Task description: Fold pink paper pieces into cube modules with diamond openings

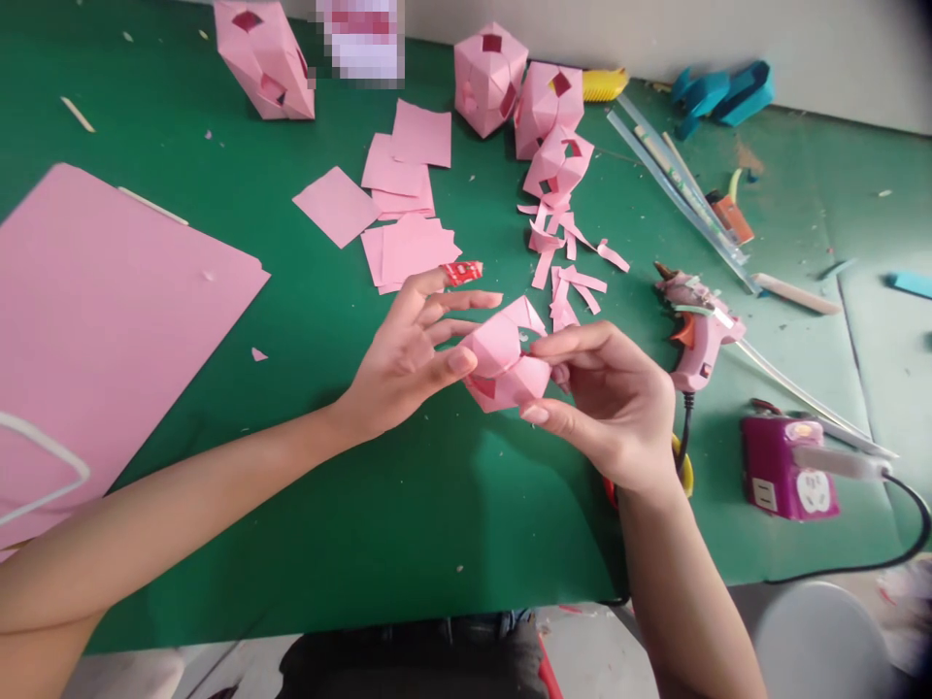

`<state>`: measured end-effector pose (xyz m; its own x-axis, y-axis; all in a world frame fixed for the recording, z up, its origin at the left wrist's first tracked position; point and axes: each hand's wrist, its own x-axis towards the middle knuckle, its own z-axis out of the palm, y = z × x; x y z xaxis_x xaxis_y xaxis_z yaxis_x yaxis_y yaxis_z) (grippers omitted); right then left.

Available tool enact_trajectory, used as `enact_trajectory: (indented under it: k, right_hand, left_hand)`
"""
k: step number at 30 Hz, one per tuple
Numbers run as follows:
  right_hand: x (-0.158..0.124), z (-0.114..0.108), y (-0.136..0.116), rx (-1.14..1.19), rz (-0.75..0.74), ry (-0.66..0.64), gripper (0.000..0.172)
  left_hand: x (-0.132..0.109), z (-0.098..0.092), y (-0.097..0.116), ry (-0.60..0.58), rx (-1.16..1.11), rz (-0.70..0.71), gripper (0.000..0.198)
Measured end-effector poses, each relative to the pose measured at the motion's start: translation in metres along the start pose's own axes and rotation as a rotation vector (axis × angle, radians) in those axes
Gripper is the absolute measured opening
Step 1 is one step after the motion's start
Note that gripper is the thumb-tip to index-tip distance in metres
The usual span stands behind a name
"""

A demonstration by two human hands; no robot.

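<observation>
Both hands meet over the middle of the green desk (pixel 408 524), and between them sits a folded pink paper form (pixel 501 361), held a little above the surface. The right hand (pixel 615 403) has its grip closed on the form's right side, forefinger over the top and thumb beneath. The left hand (pixel 408 354) takes the other side: its thumb presses the near face while the fingers fan out loosely behind (a light grip, but it does hold the paper). A small red scrap (pixel 462 272) sits at the tip of the left forefinger; I cannot tell whether it touches.

Just beyond the hands lies a litter of pink strips (pixel 568 267), and left of those a loose pile of pink squares (pixel 408 209). Further back stand finished pink paper boxes (pixel 489 78) with red windows. A large pink sheet (pixel 109 311) covers the left of the desk. Just right of the right hand lies a pink glue gun (pixel 695 325), with a purple socket block (pixel 782 466) near it and clear glue sticks (pixel 677 184) beyond.
</observation>
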<state>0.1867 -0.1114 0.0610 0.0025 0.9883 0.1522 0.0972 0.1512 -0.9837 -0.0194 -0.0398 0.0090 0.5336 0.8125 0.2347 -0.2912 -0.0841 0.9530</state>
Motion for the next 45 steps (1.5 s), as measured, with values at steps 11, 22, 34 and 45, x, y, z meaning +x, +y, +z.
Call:
enact_trajectory:
  k: [11,22,34,45]
  right_hand:
    - [0.000,-0.005,0.002,-0.096,-0.056,-0.060,0.034]
    - [0.001,0.001,0.002,-0.187,-0.163,0.004,0.034]
    - [-0.002,0.018,0.016,-0.398,-0.403,0.215,0.042]
    - [0.000,0.014,0.014,-0.588,-0.524,0.210,0.046]
  left_hand:
    - [0.005,-0.001,0.005,-0.021,-0.037,-0.044,0.045]
    - [0.003,-0.002,0.004,0.034,-0.069,-0.091,0.042]
    - [-0.007,0.007,0.007,0.042,-0.113,-0.169,0.053]
    - [0.000,0.003,0.013,0.007,-0.238,-0.299,0.046]
